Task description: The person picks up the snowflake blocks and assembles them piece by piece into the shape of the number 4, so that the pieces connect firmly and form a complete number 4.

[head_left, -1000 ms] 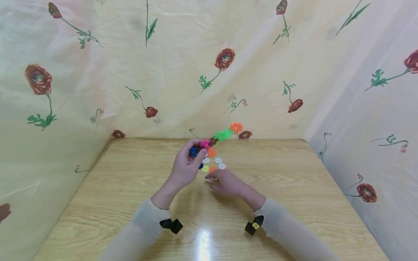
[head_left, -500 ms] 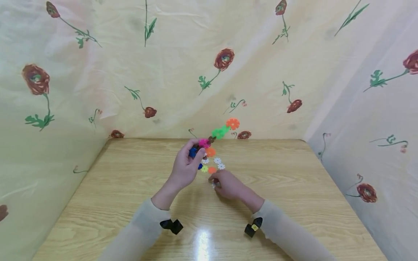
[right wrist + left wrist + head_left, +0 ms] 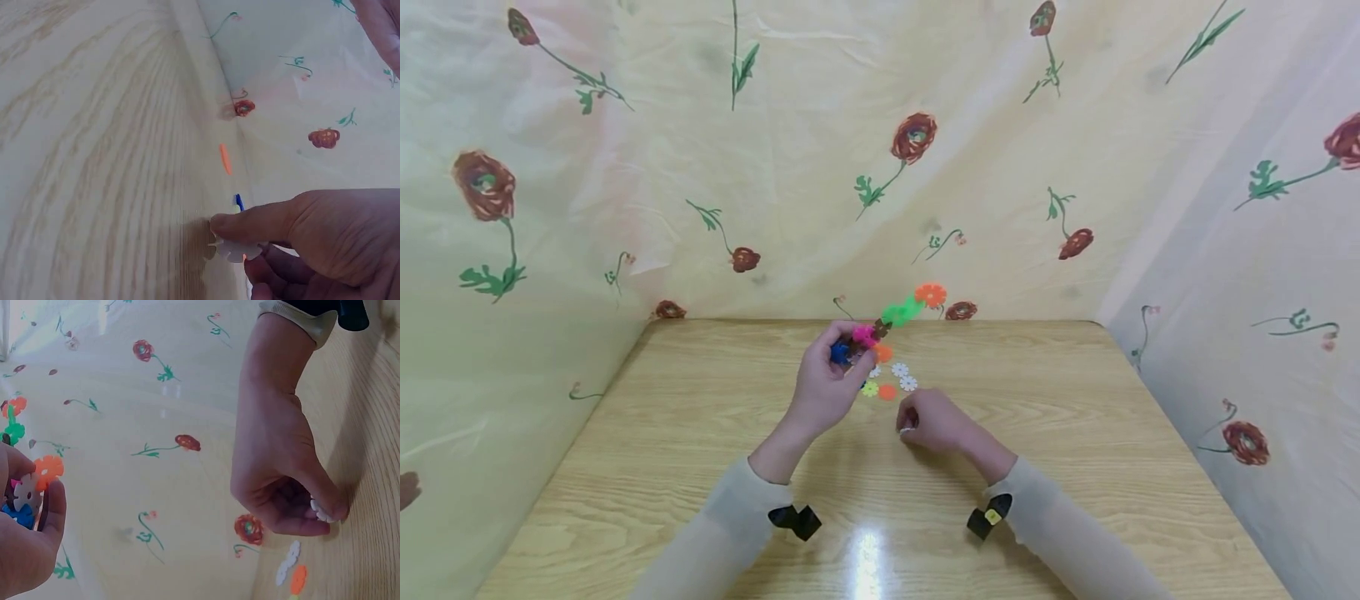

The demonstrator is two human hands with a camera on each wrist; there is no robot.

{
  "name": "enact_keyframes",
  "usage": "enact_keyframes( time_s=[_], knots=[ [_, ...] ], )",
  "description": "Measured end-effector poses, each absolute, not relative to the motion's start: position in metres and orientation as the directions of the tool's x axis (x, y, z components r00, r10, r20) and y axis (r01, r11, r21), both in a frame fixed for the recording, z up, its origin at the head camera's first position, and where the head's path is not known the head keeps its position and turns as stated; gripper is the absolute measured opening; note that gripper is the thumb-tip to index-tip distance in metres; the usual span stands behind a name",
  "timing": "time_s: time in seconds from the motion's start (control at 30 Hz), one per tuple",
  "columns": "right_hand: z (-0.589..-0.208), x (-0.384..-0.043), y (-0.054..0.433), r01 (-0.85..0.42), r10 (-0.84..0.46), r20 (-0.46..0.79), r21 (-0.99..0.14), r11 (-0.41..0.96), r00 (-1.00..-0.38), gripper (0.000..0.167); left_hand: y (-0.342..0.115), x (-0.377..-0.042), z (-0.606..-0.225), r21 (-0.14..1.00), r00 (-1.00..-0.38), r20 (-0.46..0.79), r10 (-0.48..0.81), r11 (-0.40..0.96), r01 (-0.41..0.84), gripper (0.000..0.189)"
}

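Observation:
My left hand (image 3: 823,383) grips a chain of interlocking flower-shaped discs above the table's far half. From the hand the chain slants up and right, past a pink disc (image 3: 865,336) and green discs (image 3: 901,313) to an orange disc (image 3: 931,295). Blue (image 3: 22,515), white (image 3: 26,492) and orange (image 3: 49,472) discs sit by the left fingers in the left wrist view. Low over the wood, my right hand (image 3: 934,421) pinches a white flower-shaped disc (image 3: 234,250) between thumb and fingers. That disc is mostly hidden in the head view.
Several loose discs lie on the wooden table (image 3: 1037,500) between and beyond the hands: white (image 3: 908,383), orange (image 3: 887,392) and yellow (image 3: 870,388). A flower-printed cloth (image 3: 820,208) hangs behind the table's far edge and along both sides.
My right hand has picked up a white disc in front of the loose ones and drawn it a little right. The chain in my left hand has shifted slightly left.

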State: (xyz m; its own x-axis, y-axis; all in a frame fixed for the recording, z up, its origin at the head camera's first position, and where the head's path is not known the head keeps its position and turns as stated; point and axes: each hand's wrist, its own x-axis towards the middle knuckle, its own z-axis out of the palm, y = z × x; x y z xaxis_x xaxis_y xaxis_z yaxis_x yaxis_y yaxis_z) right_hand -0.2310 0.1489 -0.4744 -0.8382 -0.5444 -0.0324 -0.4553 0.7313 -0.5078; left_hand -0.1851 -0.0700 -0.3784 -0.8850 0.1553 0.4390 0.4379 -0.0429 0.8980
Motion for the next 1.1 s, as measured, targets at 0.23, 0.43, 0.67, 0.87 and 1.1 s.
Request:
enact_keyframes(
  time_s=[0.23,0.43,0.67,0.87,1.1],
  knots=[
    [-0.444,-0.229,0.155,-0.487,-0.493,0.161,-0.575,0.657,-0.855,0.003,-0.069,-0.186,-0.379,0.891,-0.882,0.451,0.14,-0.015,0.453,0.018],
    [-0.403,-0.22,0.159,-0.638,-0.398,0.499,-0.583,0.504,-0.77,0.009,-0.068,-0.187,-0.379,0.893,-0.88,0.449,0.154,-0.032,0.449,0.019],
    [-0.377,-0.206,0.161,-0.754,-0.333,0.678,-0.562,0.34,-0.655,0.017,-0.068,-0.186,-0.377,0.909,-0.895,0.415,0.165,-0.031,0.416,0.023],
    [-0.373,-0.201,0.158,-0.789,-0.343,0.71,-0.558,0.259,-0.615,0.02,-0.068,-0.186,-0.379,0.912,-0.898,0.407,0.166,-0.015,0.41,0.02],
    [-0.377,-0.199,0.154,-0.811,-0.35,0.731,-0.532,0.244,-0.586,0.02,-0.069,-0.187,-0.381,0.905,-0.888,0.418,0.192,0.001,0.426,0.017]
  ],
)
